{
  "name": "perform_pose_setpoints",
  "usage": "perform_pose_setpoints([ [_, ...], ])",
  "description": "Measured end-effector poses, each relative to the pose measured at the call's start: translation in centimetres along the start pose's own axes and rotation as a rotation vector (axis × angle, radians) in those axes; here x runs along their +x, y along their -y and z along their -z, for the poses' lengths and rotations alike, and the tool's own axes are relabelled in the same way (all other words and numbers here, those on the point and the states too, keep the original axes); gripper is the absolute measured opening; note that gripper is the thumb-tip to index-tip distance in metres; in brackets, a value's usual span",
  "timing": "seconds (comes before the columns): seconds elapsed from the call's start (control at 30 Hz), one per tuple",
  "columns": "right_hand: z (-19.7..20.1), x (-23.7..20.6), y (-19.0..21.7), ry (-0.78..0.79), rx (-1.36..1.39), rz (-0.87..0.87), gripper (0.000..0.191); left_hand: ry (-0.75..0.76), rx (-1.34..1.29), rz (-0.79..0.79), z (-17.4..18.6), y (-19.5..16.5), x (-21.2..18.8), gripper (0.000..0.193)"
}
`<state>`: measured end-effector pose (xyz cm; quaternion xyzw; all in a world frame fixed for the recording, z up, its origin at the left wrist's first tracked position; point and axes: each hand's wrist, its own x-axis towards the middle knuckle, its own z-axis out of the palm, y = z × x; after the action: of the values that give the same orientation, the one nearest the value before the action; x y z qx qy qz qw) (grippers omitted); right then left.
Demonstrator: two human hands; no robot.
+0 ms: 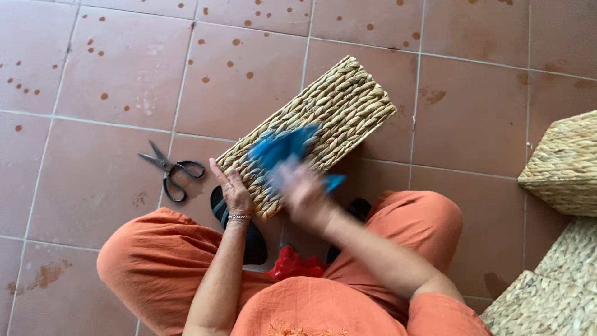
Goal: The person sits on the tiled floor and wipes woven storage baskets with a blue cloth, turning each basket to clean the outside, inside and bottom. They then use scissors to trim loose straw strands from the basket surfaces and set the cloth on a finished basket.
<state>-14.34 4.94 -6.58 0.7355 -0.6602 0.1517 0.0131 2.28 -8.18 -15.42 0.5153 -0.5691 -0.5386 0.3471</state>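
Left hand gripping woven basket, right hand blurred, apparently clutching blue cloth

You've got open tile far and left of the woven basket, scissors lying near left, stacked woven baskets crowding your right.

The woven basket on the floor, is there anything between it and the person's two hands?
Nothing visible for the left hand: it lies directly on the woven basket, at its near edge. The right hand, blurred, holds a blue cloth, which lies between that hand and the weave.
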Motion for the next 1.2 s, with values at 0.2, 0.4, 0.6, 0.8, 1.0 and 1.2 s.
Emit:
perform_pose_setpoints([
  [0.2,0.6,-0.9,-1.1,-0.306,0.176,0.163,0.046,-0.104,-0.019,0.096,-0.1,-0.1,-0.3,0.069],
  [0.4,2.4,0.3,-17.0,-0.481,-0.223,-0.603,0.053,-0.064,0.072,-0.252,0.0,-0.8,-1.7,0.065],
  [0.6,4.8,0.1,-22.8,-0.632,0.550,-0.933,0.054,-0.075,0.091,-0.185,0.0,-1.6,-2.5,0.067],
  [0.8,6.9,-0.1,-22.0,-0.588,0.971,-0.926,0.058,-0.113,-0.072,-0.046,1.2,-2.3,-1.8,0.067],
  [1.0,13.7,-1.1,-17.3,-0.711,0.666,-0.696,0.059,-0.032,-0.350,-0.152,1.1,-3.6,-1.1,0.077],
  [1.2,19.9,-3.6,-10.4,-0.710,0.206,-0.489,0.058,0.053,-0.017,-0.040,-2.9,-2.3,-1.0,0.080],
])
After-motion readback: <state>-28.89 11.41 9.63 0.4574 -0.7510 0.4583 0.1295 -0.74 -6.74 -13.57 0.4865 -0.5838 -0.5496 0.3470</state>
